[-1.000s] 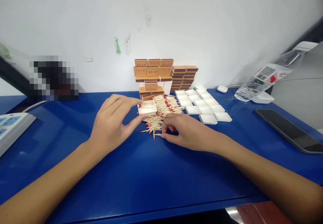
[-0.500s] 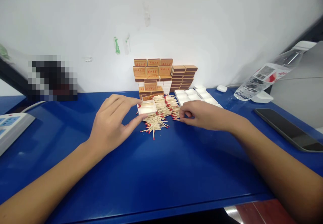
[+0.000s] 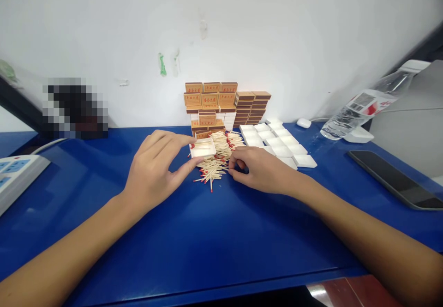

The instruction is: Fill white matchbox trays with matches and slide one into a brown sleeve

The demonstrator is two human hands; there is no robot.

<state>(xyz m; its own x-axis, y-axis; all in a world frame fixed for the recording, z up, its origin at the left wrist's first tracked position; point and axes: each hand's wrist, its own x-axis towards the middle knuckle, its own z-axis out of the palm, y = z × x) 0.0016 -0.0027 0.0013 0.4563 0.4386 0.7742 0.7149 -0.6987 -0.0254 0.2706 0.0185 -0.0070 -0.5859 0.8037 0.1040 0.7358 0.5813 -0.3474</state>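
Observation:
My left hand [image 3: 155,168] grips a small white matchbox tray [image 3: 203,153] between thumb and fingers. A few red-tipped matches [image 3: 202,143] lie inside the tray, which sits over the left part of a loose heap of matches [image 3: 221,145]. At the heap's right front edge, my right hand [image 3: 254,166] is pinched closed. A pale matchstick seems to show at its fingertips; how many it holds is hidden. Behind the heap stand stacked orange-brown matchboxes [image 3: 210,99] with red lettering.
White empty trays [image 3: 282,141] lie in rows on the blue table [image 3: 207,237], right of the heap. More matchboxes [image 3: 252,106] are piled by the wall. Farther right are a tilted water bottle [image 3: 363,101] and a phone [image 3: 394,180]; a power strip [image 3: 20,173] is at left.
My right hand has moved left and slightly nearer me, from the heap's right side toward the tray, uncovering more white trays. My left hand keeps its hold, nearly still.

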